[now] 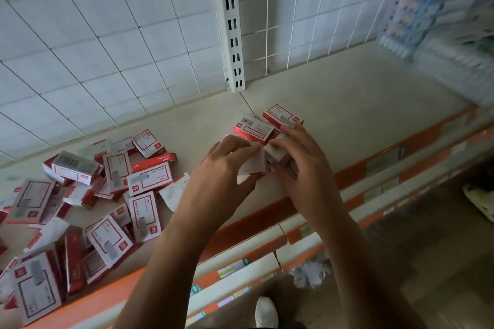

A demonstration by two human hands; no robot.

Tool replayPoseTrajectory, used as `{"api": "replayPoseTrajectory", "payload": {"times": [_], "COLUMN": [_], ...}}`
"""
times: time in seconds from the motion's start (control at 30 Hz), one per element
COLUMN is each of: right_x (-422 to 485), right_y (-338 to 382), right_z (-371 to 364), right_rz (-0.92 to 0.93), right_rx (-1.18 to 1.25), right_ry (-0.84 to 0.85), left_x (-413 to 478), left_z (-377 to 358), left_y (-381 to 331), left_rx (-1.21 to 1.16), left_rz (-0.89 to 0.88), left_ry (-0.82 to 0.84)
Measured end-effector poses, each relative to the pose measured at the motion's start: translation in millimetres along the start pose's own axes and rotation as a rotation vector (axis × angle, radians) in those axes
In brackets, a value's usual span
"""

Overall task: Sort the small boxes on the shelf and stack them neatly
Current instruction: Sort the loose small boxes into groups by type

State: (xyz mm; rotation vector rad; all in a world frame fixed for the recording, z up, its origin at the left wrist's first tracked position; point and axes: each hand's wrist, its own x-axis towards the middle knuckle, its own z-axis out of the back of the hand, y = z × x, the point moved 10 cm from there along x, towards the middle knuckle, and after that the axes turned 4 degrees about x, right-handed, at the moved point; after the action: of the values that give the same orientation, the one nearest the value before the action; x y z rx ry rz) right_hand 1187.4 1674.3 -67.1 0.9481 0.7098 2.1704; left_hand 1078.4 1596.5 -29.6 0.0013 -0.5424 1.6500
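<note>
L hand [222, 165] fingers pinch the box [276, 155] by its open white flap; R hand [302, 168] fingers curl round it. Red-white stack [256, 128] just past fingertips, loose pile [107, 195] left of them.

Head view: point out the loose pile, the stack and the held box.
pile [145, 218]: head view, white face of one box.
stack [255, 128]: head view, top box's white face.
held box [251, 165]: head view, white flap between the hands.

Boxes [115, 176] at lower left look like glossy printed card, shelf [347, 104] is smooth matt, and the post [231, 21] up top is painted metal.
</note>
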Motion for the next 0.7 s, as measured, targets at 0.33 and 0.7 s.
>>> {"api": "replayPoseTrajectory", "payload": {"times": [0.33,0.7], "right_x": [-3.6,-12.5], "right_y": [-1.2,8.6], "right_z": [11.5,21.4], "right_rz": [-0.018,0.006], "right_rx": [-0.003,0.026], "right_ry": [-0.075,-0.105], "left_x": [-3.6,-3.4], "left_z": [-2.7,-5.8], "left_y": [-4.0,4.8], "left_rx": [0.071,0.015], "left_rz": [0.03,0.108], "left_ry": [0.006,-0.037]}}
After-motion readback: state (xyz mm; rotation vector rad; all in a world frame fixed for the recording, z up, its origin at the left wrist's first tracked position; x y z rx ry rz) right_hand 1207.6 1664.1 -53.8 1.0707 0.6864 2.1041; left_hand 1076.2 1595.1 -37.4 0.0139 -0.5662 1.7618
